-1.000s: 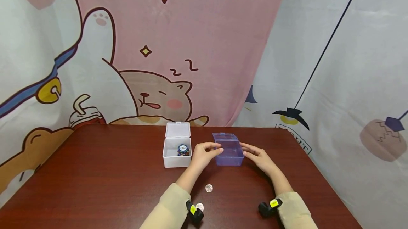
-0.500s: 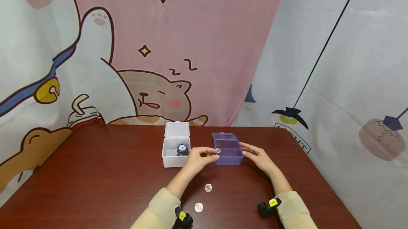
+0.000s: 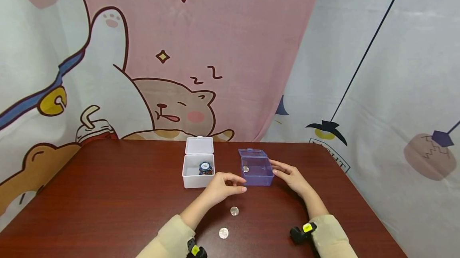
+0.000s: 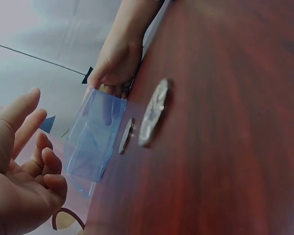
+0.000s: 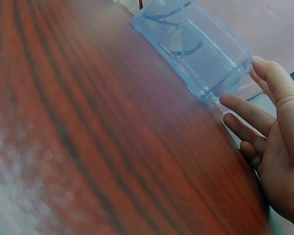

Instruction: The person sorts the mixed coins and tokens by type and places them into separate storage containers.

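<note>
A translucent blue box [image 3: 257,179] stands on the table with its lid raised, and a silvery coin-like disc [image 3: 246,169] lies inside at its left. My left hand [image 3: 223,188] is held just off the box's front left corner, thumb and fingers apart and holding nothing. The fingers of my right hand [image 3: 292,178] touch the box's right side; in the right wrist view the fingertips [image 5: 230,100] meet its end. Two more silvery discs lie on the tabletop, a nearer disc [image 3: 223,233] and a farther disc [image 3: 234,211], both in front of the boxes.
A white box [image 3: 199,182] with its lid up stands left of the blue one. Several poker chips [image 3: 206,167] are stacked in it. The brown table [image 3: 108,194] ends at a cartoon-printed cloth [image 3: 244,50] behind.
My left hand has let a silvery disc go inside the blue box and drawn back towards me and to the left. The right hand has stayed at the box's side.
</note>
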`<state>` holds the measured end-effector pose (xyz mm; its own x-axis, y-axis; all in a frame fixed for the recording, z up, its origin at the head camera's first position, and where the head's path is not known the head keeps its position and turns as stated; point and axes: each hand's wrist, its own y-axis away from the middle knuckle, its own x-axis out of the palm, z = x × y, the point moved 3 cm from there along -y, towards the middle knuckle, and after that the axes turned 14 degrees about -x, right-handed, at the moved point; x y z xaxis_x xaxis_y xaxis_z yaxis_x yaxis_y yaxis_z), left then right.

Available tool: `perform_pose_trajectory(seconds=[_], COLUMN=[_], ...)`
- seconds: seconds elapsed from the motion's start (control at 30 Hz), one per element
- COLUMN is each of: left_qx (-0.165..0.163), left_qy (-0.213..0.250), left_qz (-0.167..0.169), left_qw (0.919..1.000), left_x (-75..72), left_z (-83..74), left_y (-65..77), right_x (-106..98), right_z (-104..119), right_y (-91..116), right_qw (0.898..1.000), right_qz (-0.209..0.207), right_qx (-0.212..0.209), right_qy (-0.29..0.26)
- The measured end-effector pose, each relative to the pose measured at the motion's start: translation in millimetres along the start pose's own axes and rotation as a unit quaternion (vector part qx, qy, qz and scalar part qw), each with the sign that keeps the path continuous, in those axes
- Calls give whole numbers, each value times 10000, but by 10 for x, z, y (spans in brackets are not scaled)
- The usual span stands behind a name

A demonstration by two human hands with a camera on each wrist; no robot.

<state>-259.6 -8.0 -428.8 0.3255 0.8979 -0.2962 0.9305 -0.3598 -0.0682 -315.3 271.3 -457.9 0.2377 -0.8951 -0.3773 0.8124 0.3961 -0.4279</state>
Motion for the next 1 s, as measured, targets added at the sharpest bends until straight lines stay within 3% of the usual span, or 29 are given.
perform_pose_trajectory(seconds=[0.3, 0.57, 0.8, 1.0], left_qx=[111, 15, -139, -114], left_qy=[-161, -813, -1080, -1482], left_qz=[464, 689, 954, 931], left_qw=[9987, 9943, 9895, 9845], left_x=[-45, -35, -45, -55], left_z=[-198, 106, 173, 193], left_y=[221, 160, 190, 219], right_x=[-10, -12, 20, 46], right_z=[-59, -54, 142, 255], right_y=[13, 7, -20, -23], right_qw=[9999, 9999, 9999, 10000], right_qz=[-88, -120, -37, -17], right_qx=[-15, 23, 11, 98], right_qy=[71, -21, -110, 12])
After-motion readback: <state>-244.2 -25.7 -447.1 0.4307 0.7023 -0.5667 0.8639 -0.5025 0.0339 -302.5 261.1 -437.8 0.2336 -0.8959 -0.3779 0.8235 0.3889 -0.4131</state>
